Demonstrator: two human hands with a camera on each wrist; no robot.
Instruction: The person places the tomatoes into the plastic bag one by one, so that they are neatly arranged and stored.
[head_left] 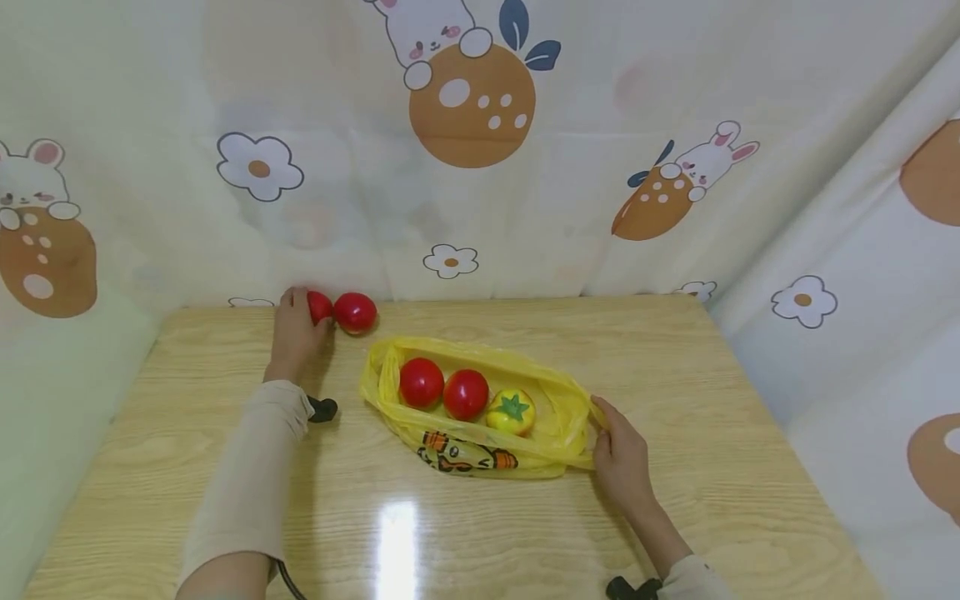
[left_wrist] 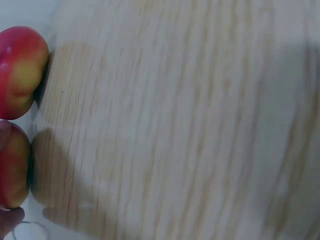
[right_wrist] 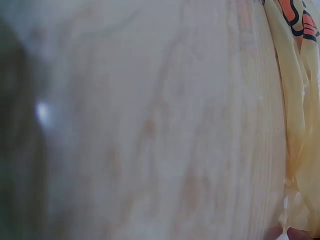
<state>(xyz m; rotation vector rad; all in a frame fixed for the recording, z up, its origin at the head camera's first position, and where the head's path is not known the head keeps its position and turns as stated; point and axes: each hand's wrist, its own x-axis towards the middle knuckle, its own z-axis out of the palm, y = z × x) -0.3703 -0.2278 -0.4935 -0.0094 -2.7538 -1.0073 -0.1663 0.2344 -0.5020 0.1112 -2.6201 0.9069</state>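
Note:
At the far left of the table, my left hand (head_left: pixel 294 337) grips a red apple (head_left: pixel 319 307) between thumb and fingers, partly covering it. A second red apple (head_left: pixel 356 313) lies right beside it. The left wrist view shows a yellow patch on the neighbouring apple (left_wrist: pixel 22 75). Near the middle lies a yellow plastic bag (head_left: pixel 558 408), its mouth spread upward. Inside it are two red round fruits (head_left: pixel 422 383) and a yellow fruit (head_left: pixel 511 412) with a green star-shaped top. My right hand (head_left: pixel 624 458) pinches the bag's right edge.
The wooden table (head_left: pixel 712 467) ends at the back against a patterned curtain (head_left: pixel 570 208). A black wrist mount (head_left: pixel 322 409) sticks out from the left sleeve, and another black mount (head_left: pixel 632 589) is at the right wrist.

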